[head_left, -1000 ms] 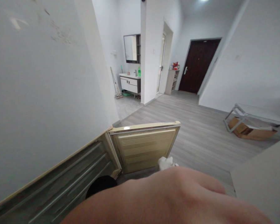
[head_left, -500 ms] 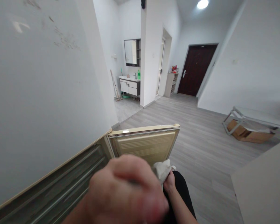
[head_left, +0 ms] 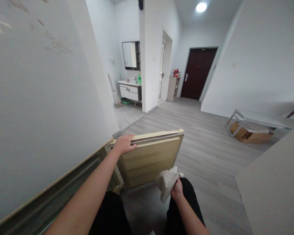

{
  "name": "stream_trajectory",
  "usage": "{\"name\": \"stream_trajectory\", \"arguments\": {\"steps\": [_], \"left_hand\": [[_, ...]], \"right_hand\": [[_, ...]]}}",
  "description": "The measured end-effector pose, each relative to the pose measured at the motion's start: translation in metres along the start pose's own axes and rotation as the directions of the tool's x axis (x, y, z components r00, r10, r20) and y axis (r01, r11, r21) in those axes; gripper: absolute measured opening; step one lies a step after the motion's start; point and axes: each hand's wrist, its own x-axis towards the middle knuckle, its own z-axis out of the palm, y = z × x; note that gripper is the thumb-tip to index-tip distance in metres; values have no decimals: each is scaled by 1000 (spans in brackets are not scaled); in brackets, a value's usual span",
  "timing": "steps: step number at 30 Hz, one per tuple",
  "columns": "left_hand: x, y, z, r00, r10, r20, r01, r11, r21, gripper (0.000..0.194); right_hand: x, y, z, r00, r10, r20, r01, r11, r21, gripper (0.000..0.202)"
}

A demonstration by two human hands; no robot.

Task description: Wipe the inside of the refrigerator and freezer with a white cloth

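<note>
Cloth (head_left: pixel 167 182) hangs from the right fingers (head_left: pixel 178 185).

Head view, facing forward and down

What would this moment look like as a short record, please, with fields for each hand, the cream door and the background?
Left hand: on the top edge of the cream door, towards its left end
Right hand: holding a whitish cloth
Cream door: open, ribbed inner face showing
Background: vanity below a mirror; dark red door, shut
Right side: cardboard box under a low table
</note>
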Motion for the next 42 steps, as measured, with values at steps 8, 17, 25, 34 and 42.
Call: {"name": "stream_trajectory", "arguments": {"steps": [8,17,25,34,42], "left_hand": [[2,2,-1,1000,-5,-3,5,1000,19,54],[2,5,0,1000,-15,-9,16,998,65,52],[2,11,-2,998,-50,-40,53,995,86,50],[1,2,2,1000,20,-20,-19,998,58,54],[-4,1,-1,997,77,-9,-77,997,24,52]], "right_hand": [[-2,0,2,995,70,-66,-67,996,56,28],[-3,8,5,994,73,-87,-65,994,87,24],[-6,2,6,994,54,-94,-50,998,48,32],[-7,-1,10,993,67,-94,-65,998,25,24],[-8,-1,12,993,88,-82,-84,995,54,24]]}}
